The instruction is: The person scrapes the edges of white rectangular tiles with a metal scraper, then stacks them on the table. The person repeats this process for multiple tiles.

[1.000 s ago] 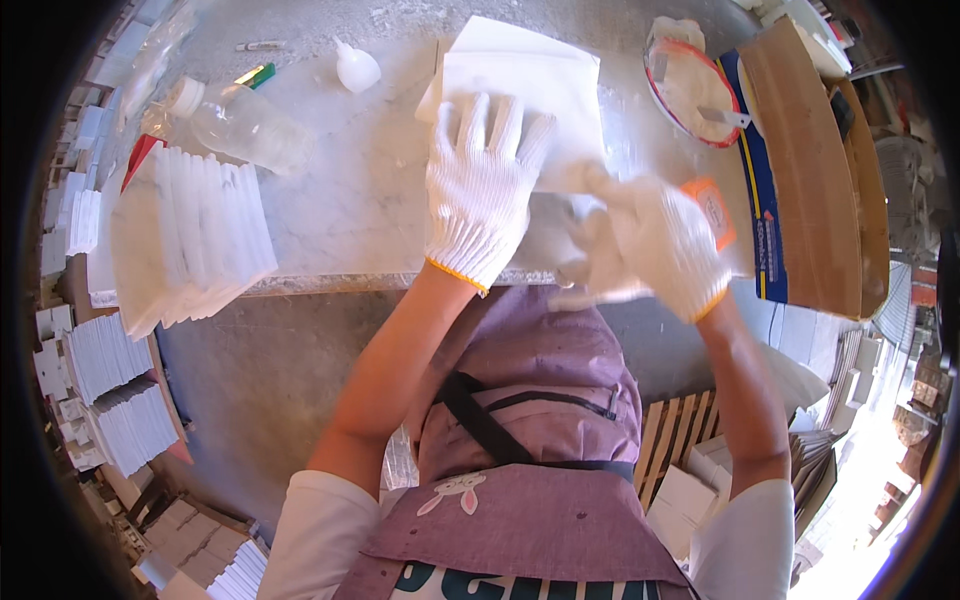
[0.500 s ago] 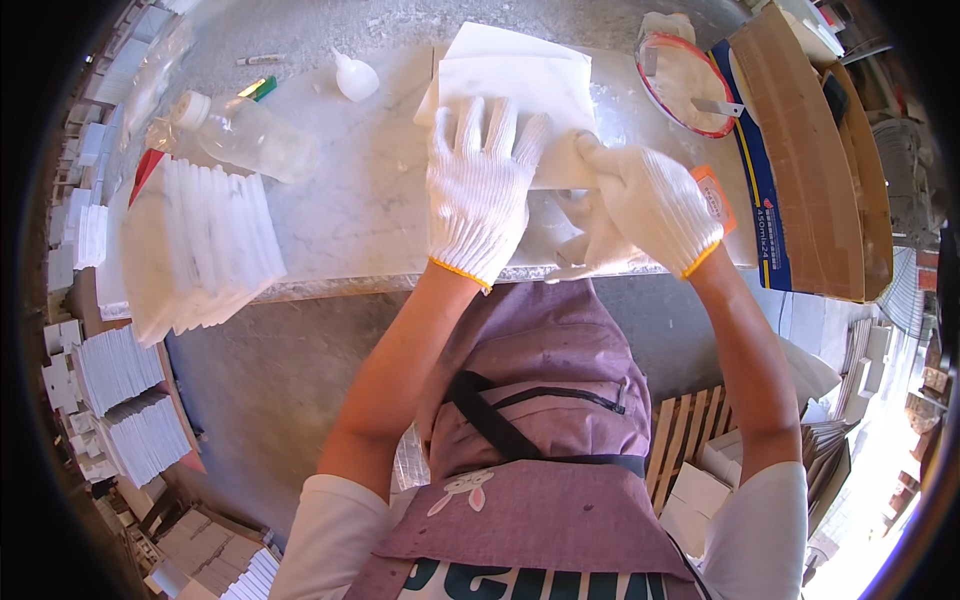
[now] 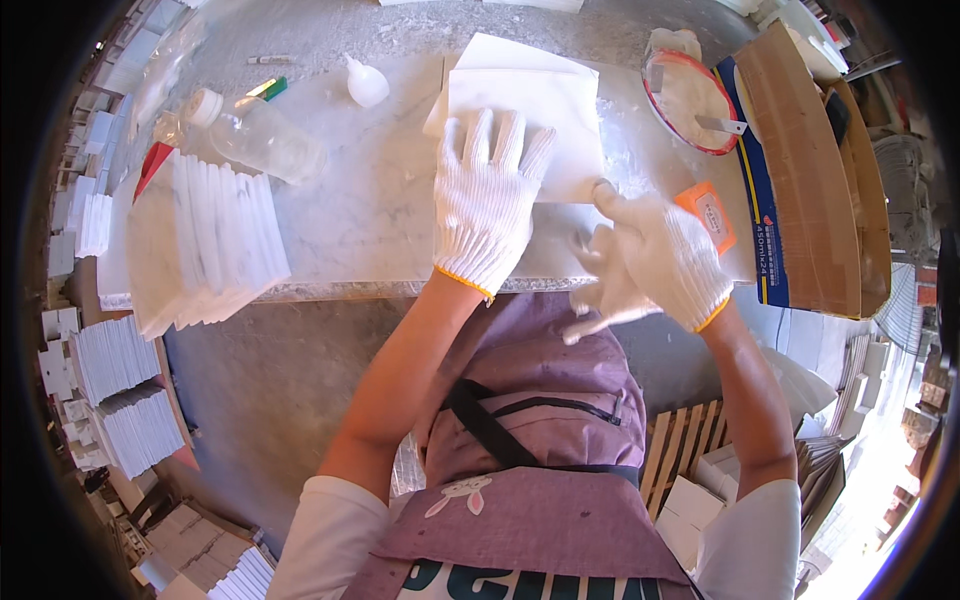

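My left hand (image 3: 487, 205), in a white knit glove, lies flat with fingers spread on the near part of a white tile (image 3: 525, 100). This tile rests on other white tiles, whose edges stick out askew at the back and left. My right hand (image 3: 670, 250), gloved alike, is at the tile's near right corner, its fingers curled. From it a crumpled white cloth (image 3: 600, 285), which looks like a spare glove, hangs over the table's front edge. To the left, a row of white marbled tiles (image 3: 215, 240) stands on edge, packed together.
On the marbled tabletop (image 3: 375, 200) lie a clear bottle (image 3: 265, 140), a green cutter (image 3: 268, 89), a white squeeze bottle (image 3: 367, 84) and an orange square item (image 3: 708, 215). A red-rimmed tub with a scraper (image 3: 690, 100) stands beside a cardboard box (image 3: 815, 170) at the right.
My right hand and the white cloth have moved a little nearer to me, down and right from the tile corner. My left hand remains on the tile. The whole view has shifted slightly.
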Demonstrator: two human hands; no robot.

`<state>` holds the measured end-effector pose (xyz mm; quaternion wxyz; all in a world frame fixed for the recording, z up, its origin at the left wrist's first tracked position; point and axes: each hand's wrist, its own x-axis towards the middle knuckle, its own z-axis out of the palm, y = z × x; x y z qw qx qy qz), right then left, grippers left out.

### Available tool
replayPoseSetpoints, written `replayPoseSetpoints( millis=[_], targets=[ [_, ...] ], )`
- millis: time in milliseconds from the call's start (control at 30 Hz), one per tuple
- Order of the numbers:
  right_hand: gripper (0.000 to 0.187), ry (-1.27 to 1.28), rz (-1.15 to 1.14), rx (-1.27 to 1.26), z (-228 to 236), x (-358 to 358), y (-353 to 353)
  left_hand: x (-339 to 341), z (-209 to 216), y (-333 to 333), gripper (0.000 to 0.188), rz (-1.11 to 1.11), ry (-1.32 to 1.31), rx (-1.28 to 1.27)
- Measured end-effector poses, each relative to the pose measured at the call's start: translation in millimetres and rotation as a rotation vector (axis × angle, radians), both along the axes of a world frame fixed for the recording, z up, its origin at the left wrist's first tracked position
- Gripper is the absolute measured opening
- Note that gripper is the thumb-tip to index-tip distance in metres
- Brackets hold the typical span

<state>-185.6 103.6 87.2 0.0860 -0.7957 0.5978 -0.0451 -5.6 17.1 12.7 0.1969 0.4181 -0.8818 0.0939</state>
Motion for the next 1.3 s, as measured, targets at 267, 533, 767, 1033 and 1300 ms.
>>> replayPoseSetpoints(
  millis=[267, 533, 767, 1033, 1300],
  targets=[
    [0.035, 0.006, -0.079, 0.324, -14.4, -7.1, -12.9, 0.7, -1.1, -2.0, 0.060, 0.017, -0.038, -0.010],
    [0.064, -0.457, -0.142, -0.054, -16.7, -51.9, -8.7, -0.7, -0.8, -1.7, 0.055, 0.007, -0.038, 0.044],
    [0.095, 0.203, 0.028, -0.079, -11.6, -12.5, -76.8, 1.5, 0.7, 0.3, 0.056, -0.009, -0.015, 0.051],
    [0.089, 0.358, 0.018, 0.160, -0.2, -10.2, -91.0, 1.4, -2.8, -1.5, 0.058, -0.013, 0.060, -0.008],
    [0.103, 0.323, 0.089, 0.048, -15.5, -18.5, -123.9, 0.1, 2.5, -2.6, 0.059, -0.049, 0.079, 0.021]
  ],
)
